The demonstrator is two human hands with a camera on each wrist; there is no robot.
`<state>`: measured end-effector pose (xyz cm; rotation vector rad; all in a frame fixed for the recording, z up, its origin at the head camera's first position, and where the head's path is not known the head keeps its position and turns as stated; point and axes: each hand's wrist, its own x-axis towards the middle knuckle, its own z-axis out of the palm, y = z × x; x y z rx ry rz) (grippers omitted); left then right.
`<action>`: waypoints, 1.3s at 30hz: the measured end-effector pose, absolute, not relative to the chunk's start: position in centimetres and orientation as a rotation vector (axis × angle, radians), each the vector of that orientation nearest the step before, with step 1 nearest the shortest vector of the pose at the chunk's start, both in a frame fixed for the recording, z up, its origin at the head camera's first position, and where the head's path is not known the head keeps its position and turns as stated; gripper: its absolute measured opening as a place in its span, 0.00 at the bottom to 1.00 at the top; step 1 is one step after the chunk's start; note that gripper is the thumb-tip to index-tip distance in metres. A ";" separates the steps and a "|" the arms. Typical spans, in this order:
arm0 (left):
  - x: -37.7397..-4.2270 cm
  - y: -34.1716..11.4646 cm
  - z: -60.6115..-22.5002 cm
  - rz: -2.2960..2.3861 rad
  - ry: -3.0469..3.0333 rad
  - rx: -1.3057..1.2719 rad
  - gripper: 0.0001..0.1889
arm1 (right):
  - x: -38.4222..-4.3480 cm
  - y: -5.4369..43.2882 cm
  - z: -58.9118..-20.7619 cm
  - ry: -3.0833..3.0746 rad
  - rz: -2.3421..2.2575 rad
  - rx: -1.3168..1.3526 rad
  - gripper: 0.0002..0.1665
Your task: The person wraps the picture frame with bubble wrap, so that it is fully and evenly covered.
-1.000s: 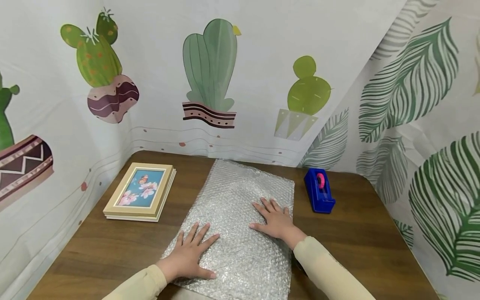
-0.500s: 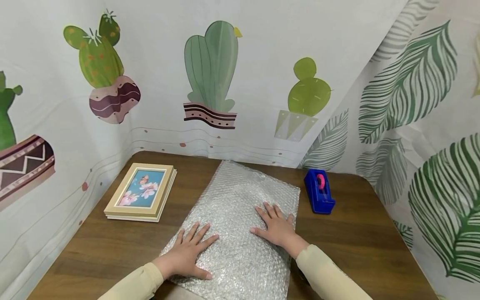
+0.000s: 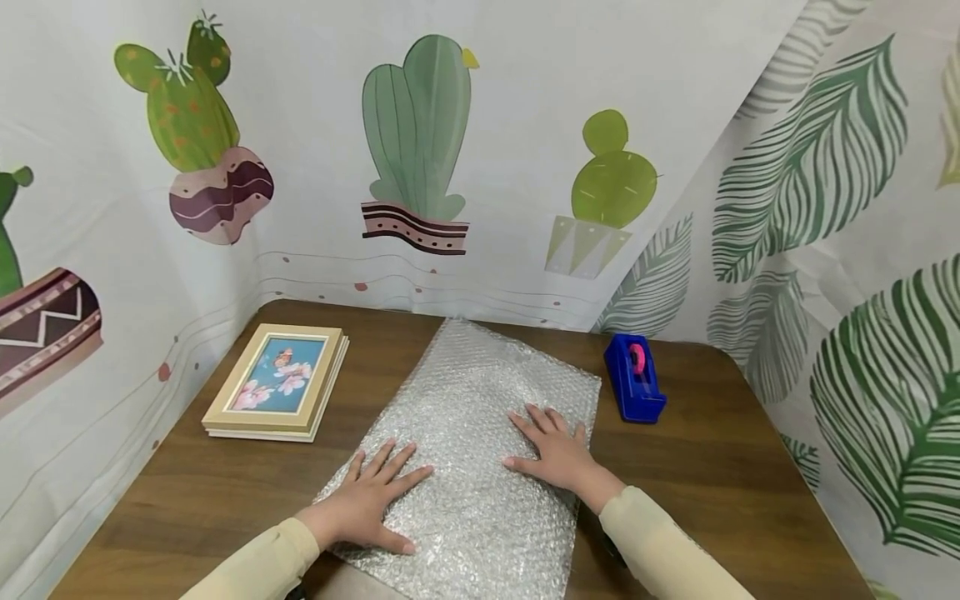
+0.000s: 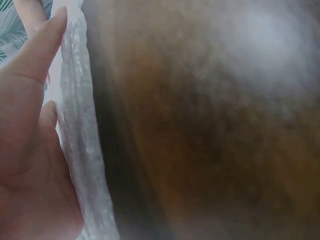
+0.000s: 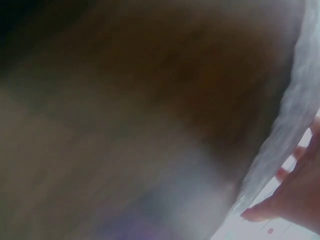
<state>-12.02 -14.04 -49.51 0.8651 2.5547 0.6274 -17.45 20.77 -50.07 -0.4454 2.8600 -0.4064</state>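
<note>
A sheet of clear bubble wrap (image 3: 480, 400) lies slantwise across the middle of the wooden table, its near end running out of the head view. My left hand (image 3: 367, 504) rests on its left side with fingers spread. On the right side, my right hand (image 3: 558, 454) lies with fingers straight and spread too. In the left wrist view, the thumb and palm of the left hand (image 4: 37, 115) sit against the edge of the bubble wrap (image 4: 82, 110). The right wrist view has the right hand (image 5: 300, 185) along the other edge of the wrap (image 5: 280, 130).
At the left of the table (image 3: 217, 500) lies a stack of picture frames (image 3: 281, 375), the top one showing pink blossoms. A blue tape dispenser (image 3: 636, 379) with a pink core stands to the right. Behind hangs a cactus-print cloth (image 3: 517, 167). A pale flat edge (image 3: 352, 579) shows under the wrap.
The bubble wrap has turned slightly clockwise, its far end shifting to the right. Both hands stay spread on it, the left now slightly further left. The camera view has shifted a little.
</note>
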 end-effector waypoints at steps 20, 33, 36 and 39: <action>-13.1 -15.1 -49.1 0.560 2.560 0.942 0.54 | -17.8 23.7 -50.4 2.814 -0.404 -0.631 0.44; -14.3 -15.7 -48.3 0.530 2.464 0.918 0.55 | -16.9 23.0 -50.5 2.817 -0.424 -0.560 0.43; -14.5 -15.8 -48.4 0.529 2.465 0.932 0.56 | -16.6 22.8 -50.4 2.818 -0.423 -0.537 0.43; -14.6 -16.1 -48.4 0.537 2.467 0.948 0.56 | -16.4 22.5 -50.3 2.817 -0.414 -0.519 0.43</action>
